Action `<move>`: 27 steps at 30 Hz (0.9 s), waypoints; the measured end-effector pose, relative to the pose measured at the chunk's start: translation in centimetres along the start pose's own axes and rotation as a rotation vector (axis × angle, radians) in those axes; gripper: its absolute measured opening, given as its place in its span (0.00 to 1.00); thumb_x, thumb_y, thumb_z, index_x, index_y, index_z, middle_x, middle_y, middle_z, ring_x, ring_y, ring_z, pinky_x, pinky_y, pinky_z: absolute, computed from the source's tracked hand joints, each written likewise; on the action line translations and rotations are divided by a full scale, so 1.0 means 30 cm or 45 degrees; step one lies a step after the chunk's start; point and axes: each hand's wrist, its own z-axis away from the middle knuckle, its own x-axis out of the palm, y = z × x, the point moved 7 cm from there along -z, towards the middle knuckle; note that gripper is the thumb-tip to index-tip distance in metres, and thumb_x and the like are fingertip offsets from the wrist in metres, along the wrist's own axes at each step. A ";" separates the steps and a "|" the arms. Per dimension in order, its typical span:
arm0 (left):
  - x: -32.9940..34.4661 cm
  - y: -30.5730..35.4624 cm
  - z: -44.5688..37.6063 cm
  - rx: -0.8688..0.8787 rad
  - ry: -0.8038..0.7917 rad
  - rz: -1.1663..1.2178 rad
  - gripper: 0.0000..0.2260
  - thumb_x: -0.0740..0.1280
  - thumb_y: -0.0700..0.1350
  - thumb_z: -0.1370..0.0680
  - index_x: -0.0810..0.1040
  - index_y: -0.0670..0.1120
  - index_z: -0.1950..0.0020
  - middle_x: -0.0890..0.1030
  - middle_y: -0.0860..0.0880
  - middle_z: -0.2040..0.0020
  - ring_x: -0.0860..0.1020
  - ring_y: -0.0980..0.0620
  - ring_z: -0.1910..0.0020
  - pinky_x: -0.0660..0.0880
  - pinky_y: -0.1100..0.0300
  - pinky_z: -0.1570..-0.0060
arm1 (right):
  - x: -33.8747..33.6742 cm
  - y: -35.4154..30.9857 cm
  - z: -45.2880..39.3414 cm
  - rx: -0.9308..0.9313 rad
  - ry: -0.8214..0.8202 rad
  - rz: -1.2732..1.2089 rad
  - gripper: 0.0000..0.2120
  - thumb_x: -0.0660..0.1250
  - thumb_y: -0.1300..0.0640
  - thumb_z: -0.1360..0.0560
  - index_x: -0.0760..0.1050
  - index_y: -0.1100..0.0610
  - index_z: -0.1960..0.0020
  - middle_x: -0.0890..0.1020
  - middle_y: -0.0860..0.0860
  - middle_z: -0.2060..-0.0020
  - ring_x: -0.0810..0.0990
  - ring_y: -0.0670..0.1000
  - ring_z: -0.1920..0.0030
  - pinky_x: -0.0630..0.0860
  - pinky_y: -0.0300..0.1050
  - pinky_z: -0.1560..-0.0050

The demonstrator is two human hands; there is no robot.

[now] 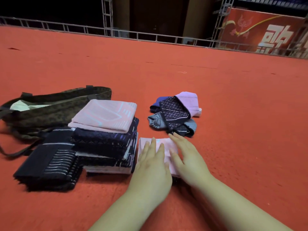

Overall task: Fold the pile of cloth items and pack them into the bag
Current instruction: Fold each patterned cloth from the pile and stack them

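A folded pink cloth lies on the red carpet in front of me. My left hand and my right hand both press flat on it with straight fingers. Left of it stands a stack of folded cloths with a pink one on top. A second, dark striped folded stack lies further left. Beyond my hands sits a loose pile of unfolded cloths, dark checked, pink, blue and grey. A dark patterned bag lies at the left, its mouth open and its light lining showing.
The red carpet stretches wide to the right and far side. The bag's straps trail on the floor at the left edge. A metal truss rail and a red banner bound the far end.
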 end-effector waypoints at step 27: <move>0.129 0.010 -0.229 -0.001 -0.160 -0.161 0.24 0.52 0.44 0.17 0.50 0.45 0.22 0.46 0.46 0.21 0.46 0.50 0.23 0.42 0.58 0.26 | -0.038 0.155 -0.031 0.205 -0.088 -0.071 0.24 0.60 0.52 0.20 0.60 0.51 0.26 0.65 0.43 0.29 0.62 0.41 0.29 0.51 0.23 0.36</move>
